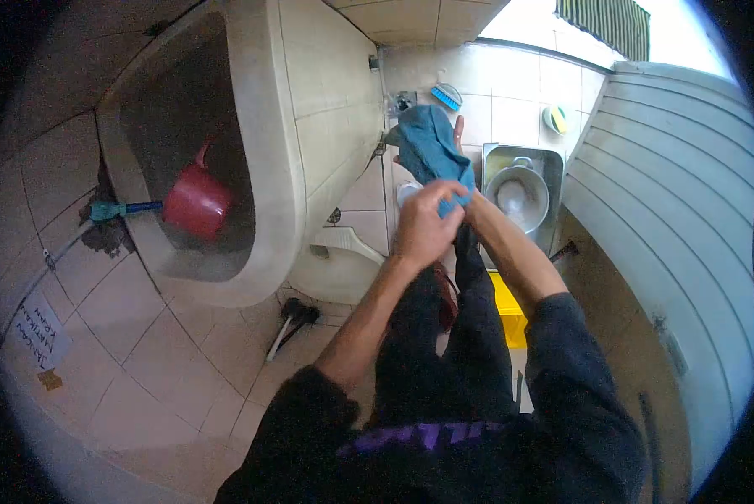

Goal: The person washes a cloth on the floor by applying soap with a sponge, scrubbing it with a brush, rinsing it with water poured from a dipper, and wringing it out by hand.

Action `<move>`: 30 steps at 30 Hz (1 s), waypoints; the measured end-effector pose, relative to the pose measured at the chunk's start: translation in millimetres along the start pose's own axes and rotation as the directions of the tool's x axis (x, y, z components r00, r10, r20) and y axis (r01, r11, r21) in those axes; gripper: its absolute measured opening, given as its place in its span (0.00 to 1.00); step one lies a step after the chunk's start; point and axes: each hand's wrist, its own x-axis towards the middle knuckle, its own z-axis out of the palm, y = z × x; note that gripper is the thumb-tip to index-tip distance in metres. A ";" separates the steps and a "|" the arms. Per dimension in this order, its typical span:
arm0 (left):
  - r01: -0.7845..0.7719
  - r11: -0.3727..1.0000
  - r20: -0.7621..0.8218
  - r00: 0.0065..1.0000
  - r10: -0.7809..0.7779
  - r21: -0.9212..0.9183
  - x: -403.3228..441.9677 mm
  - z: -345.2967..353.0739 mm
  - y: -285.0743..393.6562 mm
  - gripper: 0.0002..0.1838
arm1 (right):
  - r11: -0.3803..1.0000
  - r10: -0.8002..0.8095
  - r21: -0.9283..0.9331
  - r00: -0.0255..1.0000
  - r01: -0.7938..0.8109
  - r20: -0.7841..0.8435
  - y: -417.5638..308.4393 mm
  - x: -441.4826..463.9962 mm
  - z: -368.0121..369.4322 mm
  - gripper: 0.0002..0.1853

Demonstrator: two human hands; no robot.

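A blue cloth [427,139] lies draped over my right hand [459,132] and hangs toward the wrist. From under its edge a stretched-out finger shows on the right, and a bit of skin on the left; the palm is hidden. My left hand [431,220] is closed on the lower end of the cloth, close to my right wrist. Beyond them, a blue-bristled brush [446,97] lies on the tiled floor. To the right, a metal pot [518,197] stands inside a rectangular metal basin [553,168].
On the left a water tub [263,168] holds a red dipper [197,202]. A squat toilet [339,269] is below it. A yellow container [509,311] sits by my right leg. A small bowl with a sponge [555,119] is at the back right, near a pale slatted door [671,185].
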 end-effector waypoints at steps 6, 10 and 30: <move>-0.109 0.968 -0.237 0.958 0.163 0.226 49.4 -18.4 -51.7 0.10 | 0.992 -0.119 0.037 0.993 0.118 0.021 9.6 -33.4 -18.3 0.20; 0.159 0.976 -0.110 0.984 -0.144 0.149 57.0 -37.5 -41.7 0.09 | 0.983 -0.162 0.101 0.982 0.152 0.096 5.3 -35.0 -43.3 0.19; 0.057 0.689 -0.145 0.962 -0.231 -0.722 -39.7 -84.6 -8.6 0.10 | 0.625 -0.003 0.749 0.960 0.222 -0.282 36.5 -8.6 -31.5 0.18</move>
